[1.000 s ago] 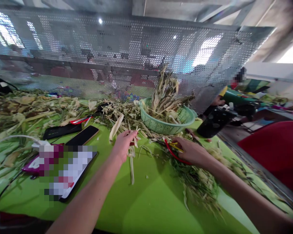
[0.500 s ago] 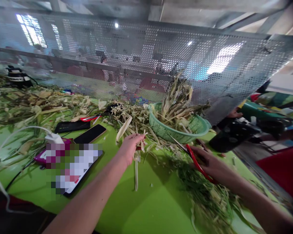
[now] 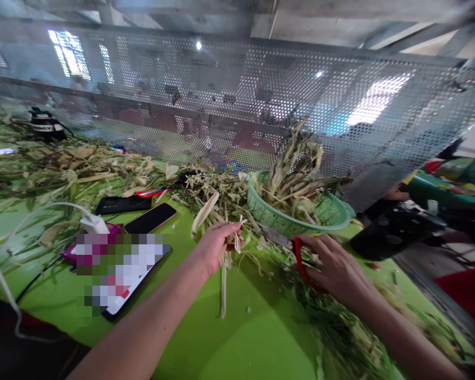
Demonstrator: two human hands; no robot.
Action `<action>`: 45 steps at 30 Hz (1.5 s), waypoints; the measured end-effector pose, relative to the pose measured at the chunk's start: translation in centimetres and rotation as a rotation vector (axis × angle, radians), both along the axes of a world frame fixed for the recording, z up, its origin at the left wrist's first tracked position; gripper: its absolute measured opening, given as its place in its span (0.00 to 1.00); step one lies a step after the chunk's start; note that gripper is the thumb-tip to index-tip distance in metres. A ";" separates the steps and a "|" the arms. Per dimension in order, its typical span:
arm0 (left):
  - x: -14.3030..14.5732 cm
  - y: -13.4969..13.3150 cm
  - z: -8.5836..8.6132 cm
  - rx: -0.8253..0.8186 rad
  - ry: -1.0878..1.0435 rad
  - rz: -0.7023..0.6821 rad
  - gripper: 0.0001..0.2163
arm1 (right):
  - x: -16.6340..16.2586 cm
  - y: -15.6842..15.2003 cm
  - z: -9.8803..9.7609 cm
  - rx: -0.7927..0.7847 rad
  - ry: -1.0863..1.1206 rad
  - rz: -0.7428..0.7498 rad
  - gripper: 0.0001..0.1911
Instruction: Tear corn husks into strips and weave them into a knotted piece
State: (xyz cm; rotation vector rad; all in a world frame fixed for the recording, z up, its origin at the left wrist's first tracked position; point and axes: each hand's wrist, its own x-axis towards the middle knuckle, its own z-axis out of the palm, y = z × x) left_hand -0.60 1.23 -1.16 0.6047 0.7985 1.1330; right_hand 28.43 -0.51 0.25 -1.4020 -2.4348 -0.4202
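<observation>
Here, in the head view, the left hand (image 3: 215, 246) is at mid-table with its fingers curled shut on the upper end of a pale stalk (image 3: 223, 287). The stalk's long axis runs almost straight from the hand towards the person. Its free tip rests on the green table (image 3: 241, 338), pointing at the near edge, and short dry leaves splay out above the fingers. To the right, the right hand (image 3: 338, 268) is closed around the red handles of scissors (image 3: 300, 257). The grey blades point left towards the stalk and stop just short of it; whether they are parted cannot be told through the blur. Behind both hands, a green basket (image 3: 279, 226) stands heaped with husks, its rim just beyond the blades. Loose green cuttings (image 3: 340, 327) lie under the right forearm. A heap of husks (image 3: 63, 169) covers the far left of the table. Two dark phones (image 3: 150, 217) lie side by side left of the stalk, and a white charger (image 3: 95, 224) is near them. A perforated metal screen (image 3: 237, 105) closes off the far side of the table.
</observation>
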 end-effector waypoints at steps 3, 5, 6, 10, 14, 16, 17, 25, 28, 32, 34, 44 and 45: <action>0.0 -0.2 0.4 -0.019 -0.020 0.008 0.04 | -0.5 0.0 -0.4 0.021 -0.005 0.038 0.21; 0.0 -0.3 0.6 -0.027 -0.018 -0.002 0.04 | -0.9 -0.1 -0.5 0.031 0.007 0.051 0.21; 0.0 -0.4 0.7 -0.027 -0.011 -0.007 0.04 | -1.1 -0.1 -0.5 0.035 0.012 0.055 0.21; 0.0 -0.5 0.8 -0.019 -0.013 -0.009 0.04 | -1.8 -0.3 -0.6 0.039 0.027 0.073 0.21; 0.1 -0.5 0.8 -0.024 -0.027 -0.023 0.04 | -2.4 -0.4 -0.7 0.003 0.056 0.076 0.21; 0.2 -0.5 0.8 -0.024 -0.045 -0.021 0.03 | -2.5 -0.4 -0.7 -0.010 0.067 0.082 0.22; 0.2 -0.5 0.9 -0.024 -0.055 -0.017 0.03 | -2.5 -0.4 -0.7 -0.013 0.071 0.082 0.23; 0.0 -0.4 0.9 -0.035 -0.061 0.005 0.05 | -1.7 -0.3 -0.6 0.054 0.075 0.054 0.20; 0.1 -0.3 0.4 -0.006 -0.067 -0.007 0.07 | -1.6 -0.3 -0.6 0.054 0.072 0.046 0.19; 0.0 -0.2 0.2 0.001 -0.066 -0.006 0.06 | -2.3 -0.6 -0.4 0.050 0.098 0.054 0.19; 0.0 -0.4 0.4 -0.012 -0.061 -0.017 0.05 | -2.6 -0.7 -0.3 0.053 0.098 0.064 0.19; 0.1 -0.7 1.3 -0.055 -0.084 -0.025 0.03 | -2.3 -0.5 -0.6 0.046 0.072 0.062 0.20; 0.2 -0.7 1.4 -0.062 -0.081 -0.022 0.03 | -2.3 -0.5 -0.6 0.047 0.080 0.061 0.20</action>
